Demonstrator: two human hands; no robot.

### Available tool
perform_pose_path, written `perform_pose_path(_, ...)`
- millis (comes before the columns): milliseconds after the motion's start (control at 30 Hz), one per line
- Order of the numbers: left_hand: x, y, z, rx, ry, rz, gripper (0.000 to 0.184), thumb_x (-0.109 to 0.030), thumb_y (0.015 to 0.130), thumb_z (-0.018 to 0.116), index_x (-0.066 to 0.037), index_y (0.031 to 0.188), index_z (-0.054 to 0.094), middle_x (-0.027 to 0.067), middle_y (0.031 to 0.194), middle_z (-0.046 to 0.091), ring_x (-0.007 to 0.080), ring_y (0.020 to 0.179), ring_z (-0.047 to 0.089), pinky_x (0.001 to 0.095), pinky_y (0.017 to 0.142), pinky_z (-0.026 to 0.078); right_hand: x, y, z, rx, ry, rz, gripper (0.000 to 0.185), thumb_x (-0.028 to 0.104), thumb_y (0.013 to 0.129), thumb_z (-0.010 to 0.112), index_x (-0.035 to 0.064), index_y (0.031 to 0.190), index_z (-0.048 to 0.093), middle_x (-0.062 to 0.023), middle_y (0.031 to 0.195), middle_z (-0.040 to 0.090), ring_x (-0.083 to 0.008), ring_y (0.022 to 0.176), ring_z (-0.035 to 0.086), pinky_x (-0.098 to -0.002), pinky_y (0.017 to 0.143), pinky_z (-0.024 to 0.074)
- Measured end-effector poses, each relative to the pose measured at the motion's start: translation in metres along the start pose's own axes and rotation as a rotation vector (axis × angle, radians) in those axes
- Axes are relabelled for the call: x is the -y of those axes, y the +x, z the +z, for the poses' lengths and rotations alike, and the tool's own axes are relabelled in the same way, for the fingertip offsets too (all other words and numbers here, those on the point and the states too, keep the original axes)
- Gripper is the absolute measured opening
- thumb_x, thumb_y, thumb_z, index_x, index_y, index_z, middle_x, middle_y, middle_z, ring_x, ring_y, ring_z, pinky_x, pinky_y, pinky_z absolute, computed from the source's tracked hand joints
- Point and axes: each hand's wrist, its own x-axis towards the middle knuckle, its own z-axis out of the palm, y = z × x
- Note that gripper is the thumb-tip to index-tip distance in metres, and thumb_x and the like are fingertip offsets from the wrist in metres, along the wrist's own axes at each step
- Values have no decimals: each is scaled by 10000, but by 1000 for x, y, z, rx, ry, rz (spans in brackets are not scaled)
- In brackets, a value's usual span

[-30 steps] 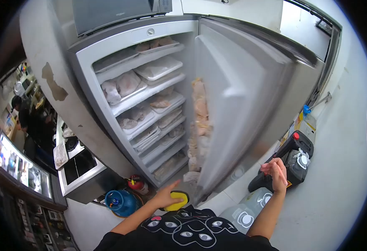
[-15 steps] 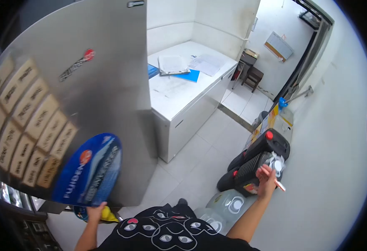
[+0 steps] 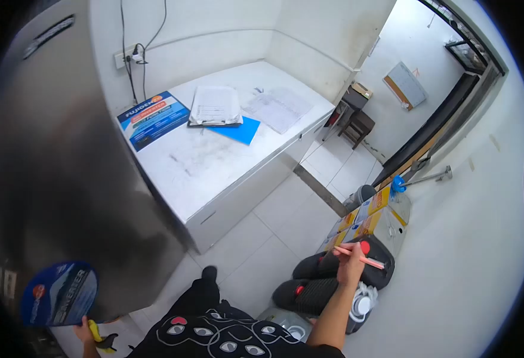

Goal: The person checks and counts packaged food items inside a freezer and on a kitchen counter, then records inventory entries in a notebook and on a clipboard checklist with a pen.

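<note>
My right hand (image 3: 350, 262) is closed around a slim pink-orange tool with a pale, metallic-looking end (image 3: 366, 260), held above the dark jerrycans (image 3: 310, 298); its exact kind is unclear. At the lower left, my left hand (image 3: 85, 334) is by the bottom of the blue oval sticker (image 3: 62, 293) on the steel appliance door (image 3: 125, 227). A yellow and black object (image 3: 99, 338) shows at this hand and appears to be held in it; its kind cannot be made out.
A white chest freezer (image 3: 214, 173) bears a clipboard with papers (image 3: 215, 106), a blue folder (image 3: 238, 130) and loose sheets (image 3: 279, 108). Along the right wall stand yellow-and-white boxes (image 3: 372, 212) and a clear container (image 3: 283, 319). Beyond the doorway is a dark stool (image 3: 357, 126).
The view has shifted, with the steel door now farther left and more of the freezer top showing. My left hand and the yellow object are farther left; my right hand still holds the slim tool.
</note>
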Motion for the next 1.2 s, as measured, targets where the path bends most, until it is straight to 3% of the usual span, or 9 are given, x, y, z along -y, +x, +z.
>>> perform_pose_path(100, -52, -29, 20, -198, 291, -272, 422, -336, 810, 620, 34, 1010, 589, 150, 982, 618, 260, 907, 572, 340, 837, 432, -25, 64, 28, 60, 4, 20, 383, 307, 935, 425, -33, 801, 540, -131, 718, 579, -211, 604, 581, -316, 606, 504)
perform_pose_path(167, -71, -37, 57, -169, 446, -366, 415, -331, 810, 617, 35, 1003, 593, 153, 977, 619, 260, 903, 575, 340, 830, 435, -31, 107, 53, 116, -28, 5, 384, 305, 934, 428, -35, 795, 537, -132, 715, 578, -213, 604, 577, -323, 607, 498)
perform_pose_path(267, -93, -52, 138, 301, 588, -465, 405, -324, 809, 612, 37, 992, 599, 156, 970, 622, 260, 896, 580, 340, 819, 440, -33, 174, 85, 176, -78, 3, 382, 300, 932, 433, -38, 784, 533, -135, 708, 577, -213, 607, 571, -328, 616, 491)
perform_pose_path(400, -157, -50, 275, 1096, 583, -341, 392, -315, 808, 606, 38, 978, 607, 161, 961, 625, 261, 887, 586, 340, 805, 447, -20, 253, 119, 226, -156, -12, 355, 299, 929, 442, -12, 765, 497, -125, 666, 566, -203, 611, 566, -328, 635, 489)
perform_pose_path(500, -224, -45, 349, 1237, 544, -230, 382, -308, 808, 601, 40, 967, 613, 165, 955, 628, 261, 881, 590, 340, 794, 451, -25, 309, 131, 229, -159, 6, 368, 331, 920, 449, 0, 766, 487, -132, 682, 573, -199, 624, 572, -302, 625, 479)
perform_pose_path(867, -350, -108, 459, 851, 339, -356, 352, -282, 806, 584, 44, 927, 635, 178, 930, 637, 262, 857, 607, 340, 754, 469, -109, 555, 189, 418, 170, 17, 461, 433, 943, 335, 70, 676, 435, -46, 486, 396, -163, 505, 415, -325, 578, 404)
perform_pose_path(967, -384, -173, 473, 704, 246, -445, 345, -275, 805, 579, 46, 916, 641, 181, 923, 640, 262, 850, 611, 340, 743, 474, -127, 629, 213, 501, 174, 64, 430, 353, 949, 369, 45, 653, 414, -60, 524, 418, -166, 508, 434, -307, 553, 420)
perform_pose_path(1033, -444, -212, 485, 581, 100, -630, 357, -285, 802, 578, 49, 914, 640, 176, 911, 644, 263, 835, 613, 340, 741, 473, -130, 664, 230, 594, 170, 81, 444, 403, 925, 422, 47, 659, 420, -56, 547, 437, -148, 501, 426, -290, 511, 392)
perform_pose_path(1200, -513, -270, 520, 586, 238, -621, 345, -260, 814, 568, 56, 943, 625, 159, 878, 650, 239, 781, 616, 329, 716, 480, -167, 743, 253, 766, 134, 138, 442, 444, 900, 453, 59, 684, 433, -28, 538, 408, -115, 490, 384, -248, 454, 317)
